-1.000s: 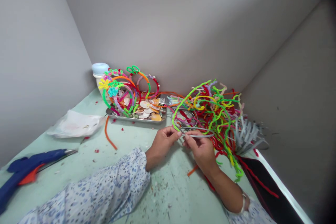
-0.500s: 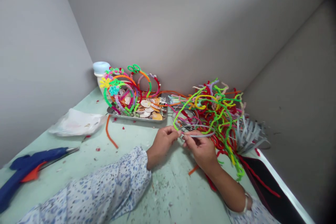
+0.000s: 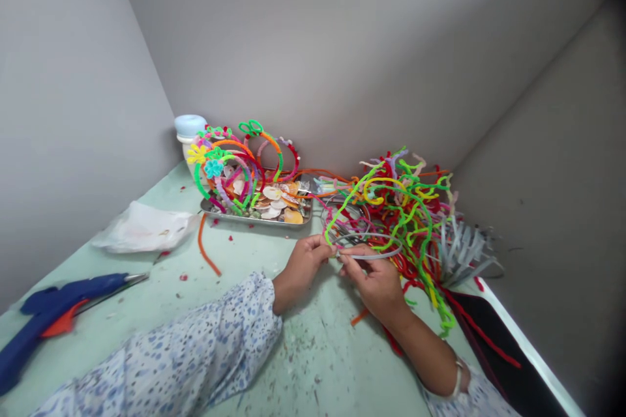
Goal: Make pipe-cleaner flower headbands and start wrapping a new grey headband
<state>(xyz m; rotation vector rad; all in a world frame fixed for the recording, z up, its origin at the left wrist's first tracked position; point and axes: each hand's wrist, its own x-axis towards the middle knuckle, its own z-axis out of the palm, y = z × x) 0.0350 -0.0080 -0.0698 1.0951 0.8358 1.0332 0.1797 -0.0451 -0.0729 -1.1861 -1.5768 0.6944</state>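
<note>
Near the middle of the table my left hand (image 3: 300, 272) pinches the lower end of a lime-green pipe cleaner (image 3: 348, 197), which rises in a curve up and to the right. My right hand (image 3: 376, 283) is closed on a thin grey headband (image 3: 394, 251) near one end, its loop pointing right above the fingers. Fingertips of both hands almost meet where the pipe cleaner and the band's end come together. The fingers partly hide that joint. Behind lies a tangled heap of coloured pipe cleaners (image 3: 408, 208).
A metal tray (image 3: 254, 221) holds shells and several decorated headbands (image 3: 271, 143). At left lie a blue glue gun (image 3: 81, 290) and a plastic bag (image 3: 147, 228). A bundle of grey bands (image 3: 464, 249) and a dark flat object (image 3: 493, 339) are at right.
The fingertips have shifted slightly at the headband's end, and the band has tilted a little. Both hands keep nearly the same place and grip.
</note>
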